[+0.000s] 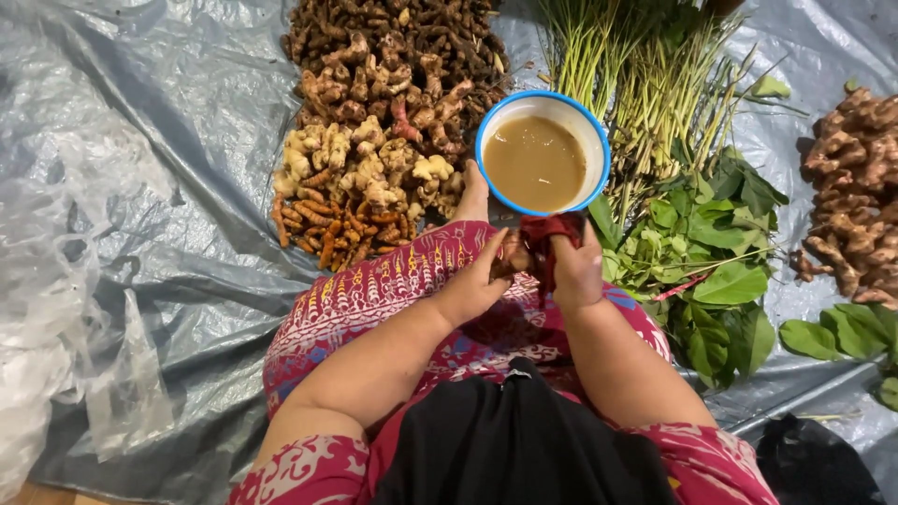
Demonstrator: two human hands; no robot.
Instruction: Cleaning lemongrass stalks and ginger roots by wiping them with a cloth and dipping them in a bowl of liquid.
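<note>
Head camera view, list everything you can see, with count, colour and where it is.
Bowl: one, blue-rimmed, murky brown liquid, ahead of the knees.
Root piles: several heaped, brown, tan and orange, upper centre.
Ginger-like pile: one, brown, right edge.
Stalks: bundle, green, top.
Leaves: many, green, right.
Tarp: one, grey, underneath.
Clear plastic: crumpled, left.
Red cloth: one, in both hands.
Left hand: holds a small root.
Right hand: grips cloth.

The bowl [542, 152] stands on the tarp [187, 234], directly beyond the knee. Left of it lies the root pile [374, 140]; right of it lie stalks [645, 75], with leaves [720, 252] nearer. More roots [856, 187] lie far right. Plastic sheeting [56, 309] lies far left.
</note>
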